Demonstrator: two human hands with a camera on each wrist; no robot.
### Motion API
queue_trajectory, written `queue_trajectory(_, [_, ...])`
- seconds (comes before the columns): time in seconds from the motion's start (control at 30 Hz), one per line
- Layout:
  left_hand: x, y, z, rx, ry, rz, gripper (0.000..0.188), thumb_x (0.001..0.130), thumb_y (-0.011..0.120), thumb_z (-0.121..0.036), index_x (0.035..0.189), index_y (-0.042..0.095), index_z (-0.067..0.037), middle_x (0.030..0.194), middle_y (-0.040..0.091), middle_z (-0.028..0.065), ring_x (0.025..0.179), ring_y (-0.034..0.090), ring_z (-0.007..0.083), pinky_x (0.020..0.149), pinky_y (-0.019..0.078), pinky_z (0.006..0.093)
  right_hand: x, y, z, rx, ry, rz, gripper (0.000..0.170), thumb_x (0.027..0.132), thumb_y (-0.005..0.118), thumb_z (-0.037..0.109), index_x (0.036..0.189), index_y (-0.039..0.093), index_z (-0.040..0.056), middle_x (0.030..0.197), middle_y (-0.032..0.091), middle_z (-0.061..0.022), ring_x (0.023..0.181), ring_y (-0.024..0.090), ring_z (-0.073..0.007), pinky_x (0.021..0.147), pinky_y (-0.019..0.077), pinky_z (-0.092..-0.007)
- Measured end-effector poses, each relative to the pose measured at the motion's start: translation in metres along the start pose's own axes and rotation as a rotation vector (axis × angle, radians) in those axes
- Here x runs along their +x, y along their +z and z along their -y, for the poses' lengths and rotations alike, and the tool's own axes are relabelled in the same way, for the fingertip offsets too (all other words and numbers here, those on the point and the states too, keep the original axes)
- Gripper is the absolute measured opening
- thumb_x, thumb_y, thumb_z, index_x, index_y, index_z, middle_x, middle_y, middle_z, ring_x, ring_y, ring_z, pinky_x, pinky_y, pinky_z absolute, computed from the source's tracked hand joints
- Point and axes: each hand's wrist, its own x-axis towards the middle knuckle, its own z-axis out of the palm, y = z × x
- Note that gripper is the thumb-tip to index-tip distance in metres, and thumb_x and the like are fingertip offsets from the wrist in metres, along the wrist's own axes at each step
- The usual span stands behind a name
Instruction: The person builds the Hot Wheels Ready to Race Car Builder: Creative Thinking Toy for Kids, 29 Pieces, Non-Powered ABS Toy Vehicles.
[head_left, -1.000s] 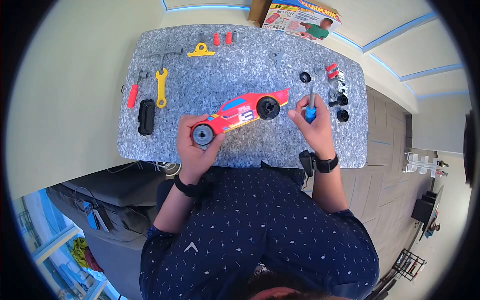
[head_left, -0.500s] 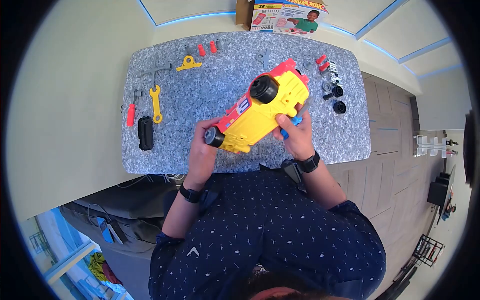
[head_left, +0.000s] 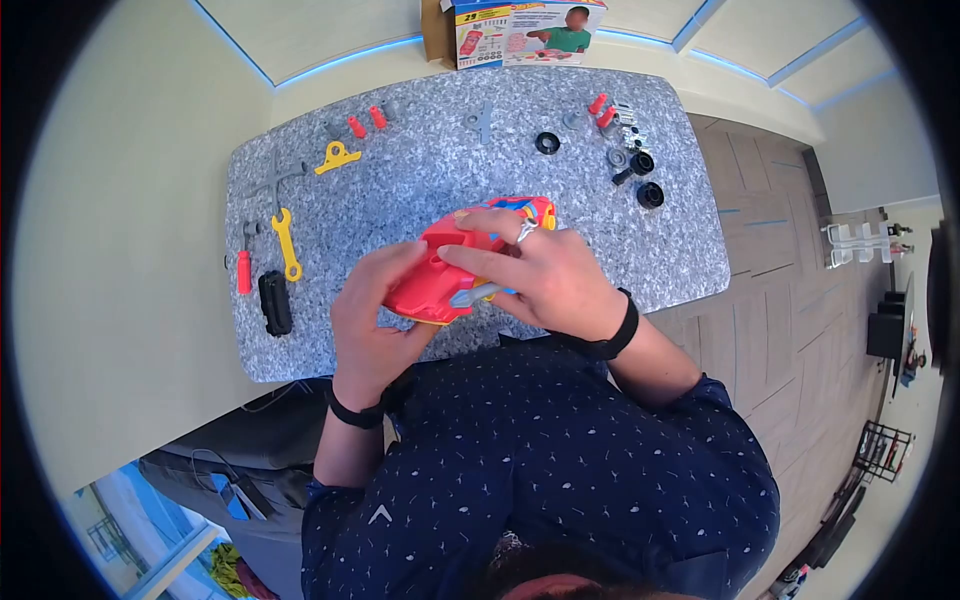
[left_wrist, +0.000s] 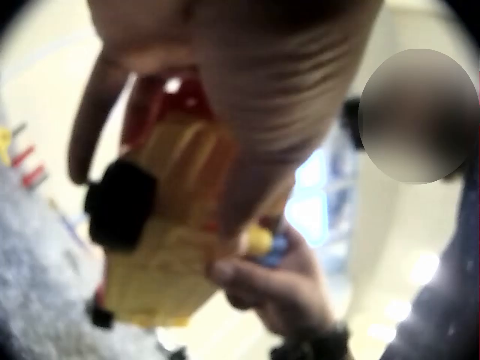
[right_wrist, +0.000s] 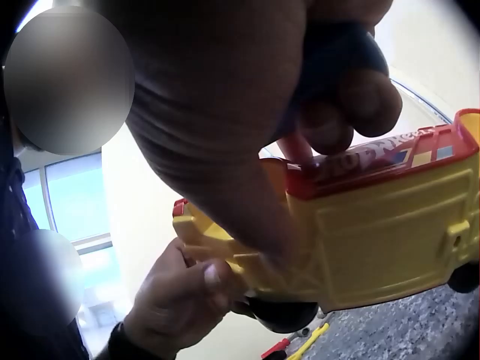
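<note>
Two hands share the red-and-yellow toy car (head_left: 425, 290), held tilted above the near part of the speckled grey tabletop (head_left: 370, 210). The left hand (head_left: 370, 315) has its fingers curled round one end; the right hand (head_left: 565, 285) grips a blue-handled tool (right_wrist: 334, 67) and touches the car's body too.

That double duty looks like the main risk: with fingers shared between tool and car, the tool could slip out, or its grey shaft scrape the body. Should the left fingers loosen, the car might drop — onto the tabletop or over its near edge. A sleeve or elbow swinging wide could also knock the loose black wheel (head_left: 650, 195) near the right side, and round parts roll.

The tabletop has rounded corners; a yellow wrench (head_left: 286, 243) and a black block (head_left: 274, 303) lie toward its left side. A printed box (head_left: 530, 35) stands past the far edge, against a pale wall — patterned flooring (head_left: 780, 230) stretches off to the right, and a dark grey seat (head_left: 215, 435) sits at left.
</note>
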Motion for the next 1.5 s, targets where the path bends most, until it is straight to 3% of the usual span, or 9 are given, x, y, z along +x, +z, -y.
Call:
queue_trajectory(0.2, [-0.012, 0.02, 0.003, 0.206, -0.087, 0.069, 0.061, 0.079, 0.1, -0.011, 0.133, 0.074, -0.004, 0.133, 0.077, 0.0182, 0.121, 0.076, 0.0391, 0.104, 0.0609, 0.0438, -0.008, 0.019, 0.0, -0.124, 0.033, 0.192, 0.054, 0.088, 0.082, 0.014, 0.141, 0.076, 0.0242, 0.144, 0.068, -0.0073, 0.101, 0.081, -0.0296, 0.07, 0.0655, -0.0403])
queue_trajectory(0.4, [-0.019, 0.028, 0.031, -0.055, -0.14, 0.023, 0.059, 0.08, 0.099, -0.011, 0.133, 0.073, -0.002, 0.134, 0.074, 0.0167, 0.124, 0.073, 0.0326, 0.108, 0.0579, 0.0425, -0.017, 0.007, -0.034, 0.219, 0.104, -0.181, 0.05, 0.086, 0.094, 0.021, 0.133, 0.078, 0.0151, 0.14, 0.072, -0.0115, 0.11, 0.078, -0.0358, 0.086, 0.0646, -0.0468])
queue_trajectory(0.6, [-0.03, 0.031, 0.056, -0.139, -0.18, -0.041, 0.058, 0.082, 0.1, -0.014, 0.131, 0.073, -0.002, 0.132, 0.074, 0.0156, 0.121, 0.073, 0.0305, 0.105, 0.0579, 0.0416, -0.093, -0.04, -0.154, -0.344, 0.841, -0.302, 0.061, 0.079, 0.102, 0.023, 0.129, 0.077, -0.0008, 0.127, 0.076, -0.023, 0.113, 0.074, -0.0425, 0.098, 0.0597, -0.0494])
queue_trajectory(0.8, [-0.033, 0.031, 0.064, -0.218, -0.215, 0.044, 0.063, 0.084, 0.099, -0.008, 0.139, 0.069, 0.001, 0.142, 0.068, 0.0153, 0.132, 0.068, 0.0267, 0.111, 0.0577, 0.0386, -0.14, -0.039, -0.21, -0.426, 0.994, -0.123, 0.059, 0.079, 0.101, 0.02, 0.129, 0.078, 0.0006, 0.124, 0.076, -0.0243, 0.114, 0.073, -0.0461, 0.1, 0.0584, -0.0528])
queue_trajectory(0.9, [-0.035, 0.033, 0.066, -0.232, -0.218, 0.018, 0.062, 0.085, 0.099, -0.009, 0.138, 0.07, 0.001, 0.141, 0.068, 0.0148, 0.131, 0.069, 0.0263, 0.11, 0.0585, 0.0388, -0.14, -0.049, -0.206, -0.405, 0.942, -0.166, 0.054, 0.081, 0.098, 0.013, 0.13, 0.079, 0.0029, 0.123, 0.076, -0.0207, 0.111, 0.075, -0.0409, 0.098, 0.0589, -0.05])
queue_trajectory(1.07, [-0.035, 0.038, 0.063, -0.299, -0.267, -0.038, 0.059, 0.085, 0.1, -0.016, 0.135, 0.071, 0.0, 0.135, 0.071, 0.0141, 0.122, 0.072, 0.0261, 0.096, 0.064, 0.0354, -0.081, -0.049, -0.111, 0.378, 0.801, -0.393, 0.047, 0.086, 0.093, -0.002, 0.131, 0.078, 0.0055, 0.123, 0.074, -0.006, 0.111, 0.072, -0.0143, 0.093, 0.062, -0.0331])
queue_trajectory(1.13, [-0.033, 0.04, 0.062, -0.288, -0.255, -0.018, 0.059, 0.086, 0.1, -0.016, 0.135, 0.07, -0.001, 0.135, 0.071, 0.0139, 0.123, 0.072, 0.0254, 0.094, 0.0649, 0.0345, -0.063, -0.028, -0.08, 0.498, 0.478, -0.406, 0.053, 0.083, 0.097, -0.003, 0.131, 0.077, 0.0064, 0.13, 0.073, -0.0066, 0.113, 0.073, -0.0165, 0.095, 0.0648, -0.0347])
queue_trajectory(1.23, [-0.031, 0.042, 0.059, -0.27, -0.244, -0.005, 0.059, 0.086, 0.099, -0.015, 0.135, 0.07, -0.001, 0.135, 0.07, 0.0139, 0.123, 0.073, 0.0253, 0.094, 0.0652, 0.0349, -0.049, 0.017, -0.05, 0.951, 0.376, -0.307, 0.05, 0.081, 0.103, 0.004, 0.122, 0.073, 0.0078, 0.138, 0.078, -0.0141, 0.111, 0.073, -0.0109, 0.084, 0.0568, -0.0271])
queue_trajectory(1.5, [-0.038, 0.041, 0.057, -0.358, -0.278, 0.003, 0.059, 0.086, 0.098, -0.011, 0.136, 0.07, -0.001, 0.136, 0.071, 0.0115, 0.126, 0.071, 0.0242, 0.107, 0.0588, 0.0375, -0.022, 0.06, -0.014, 0.778, 0.258, -0.068, 0.045, 0.086, 0.1, 0.01, 0.121, 0.073, 0.0081, 0.142, 0.078, -0.0106, 0.105, 0.075, -0.0119, 0.083, 0.0584, -0.0298])
